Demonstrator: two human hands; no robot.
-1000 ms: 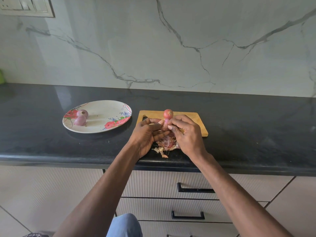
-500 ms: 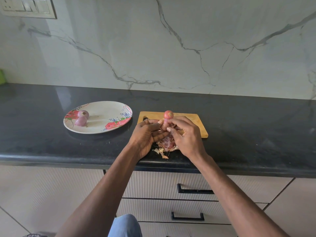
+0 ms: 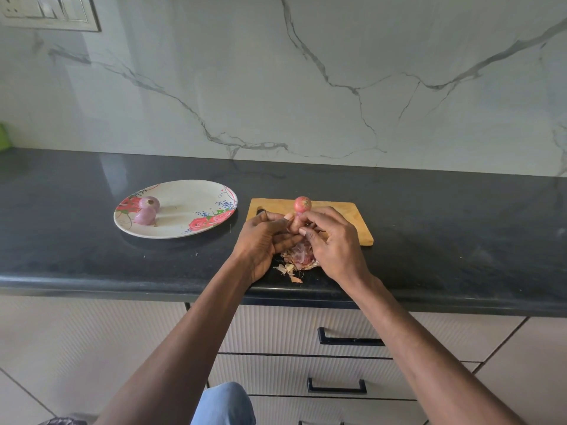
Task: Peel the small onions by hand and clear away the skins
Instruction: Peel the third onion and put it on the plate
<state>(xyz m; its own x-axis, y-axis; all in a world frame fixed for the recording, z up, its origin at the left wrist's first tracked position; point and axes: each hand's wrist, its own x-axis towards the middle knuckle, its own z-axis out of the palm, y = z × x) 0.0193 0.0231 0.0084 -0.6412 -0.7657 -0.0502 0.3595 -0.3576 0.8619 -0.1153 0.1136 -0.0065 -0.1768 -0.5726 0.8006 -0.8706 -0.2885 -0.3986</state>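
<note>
My left hand [image 3: 266, 240] and my right hand [image 3: 333, 240] meet above the counter's front edge, both pinching a small pinkish onion [image 3: 295, 226] between their fingertips. Below the hands lies a pile of onion skins [image 3: 299, 259] on the black counter. An unpeeled red onion [image 3: 302, 204] sits on the wooden cutting board [image 3: 346, 220] just behind my fingers. Two peeled purple onions [image 3: 147, 210] rest on the left side of a floral plate [image 3: 184, 222].
The black stone counter [image 3: 429, 240] runs the full width below a marble backsplash. Drawers with black handles [image 3: 349, 340] lie under the counter. A switch panel [image 3: 49, 12] is at the top left. My knee in blue cloth [image 3: 224, 403] shows at the bottom.
Both hands stay at the same spot over the skin pile, with only small finger shifts on the held onion. The plate and the board onion have not moved.
</note>
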